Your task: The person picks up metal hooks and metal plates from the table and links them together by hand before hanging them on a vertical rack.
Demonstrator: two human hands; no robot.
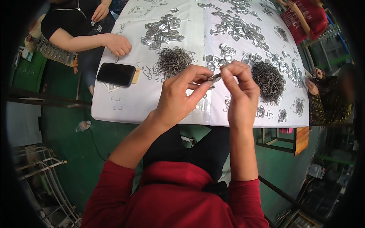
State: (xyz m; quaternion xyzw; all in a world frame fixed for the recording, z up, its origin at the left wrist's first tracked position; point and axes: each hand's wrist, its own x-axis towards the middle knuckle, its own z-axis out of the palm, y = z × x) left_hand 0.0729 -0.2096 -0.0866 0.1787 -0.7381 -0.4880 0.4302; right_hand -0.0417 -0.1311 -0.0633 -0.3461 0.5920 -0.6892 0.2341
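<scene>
My left hand [176,93] and my right hand [242,91] meet above the near part of the white-covered table [140,106]. Fingers and thumbs of both pinch a small shiny metal piece [216,77]; its exact shape is partly covered by the fingertips. Just beyond them lies a loose group of flat silver metal plates [214,60]. To the left of my left hand is a heap of bent wire hooks [173,60]. A larger, darker heap of wire hooks [269,81] sits right of my right hand.
A black phone [116,75] rests at the table's left side. More plates [161,31] spread across the far part. Co-workers are around the table: a hand [118,45] at left, a red sleeve [304,22] at far right, a patterned sleeve [329,106] at right.
</scene>
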